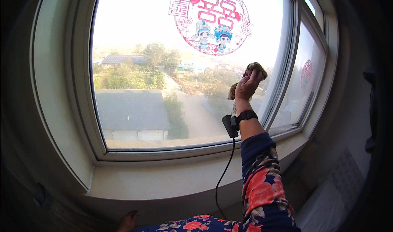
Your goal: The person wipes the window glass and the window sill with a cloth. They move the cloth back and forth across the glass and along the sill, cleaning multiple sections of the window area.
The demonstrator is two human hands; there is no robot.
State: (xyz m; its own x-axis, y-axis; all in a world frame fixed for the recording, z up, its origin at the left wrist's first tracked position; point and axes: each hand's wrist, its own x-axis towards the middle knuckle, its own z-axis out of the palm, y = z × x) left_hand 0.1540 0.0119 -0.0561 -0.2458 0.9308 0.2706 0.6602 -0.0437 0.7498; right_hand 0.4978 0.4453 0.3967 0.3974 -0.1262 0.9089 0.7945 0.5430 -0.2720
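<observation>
My right hand (247, 84) is pressed up to the window glass (196, 109), gripping a crumpled cloth (257, 68). Part of the cloth hangs below the palm along the inner side of the wrist. A black strap (248, 115) with a small black device (230, 126) is worn on that wrist. Down at the bottom edge, my left hand (128, 221) shows only in part, in shadow below the windowsill (159, 179). Whether its fingers hold anything cannot be made out.
A round red double-happiness sticker (213, 20) with two cartoon figures is on the glass above my hand. A black cable (217, 183) hangs from the wrist device across the sill. To the right are the sash frame (284, 81) and a second pane with a similar sticker (306, 73).
</observation>
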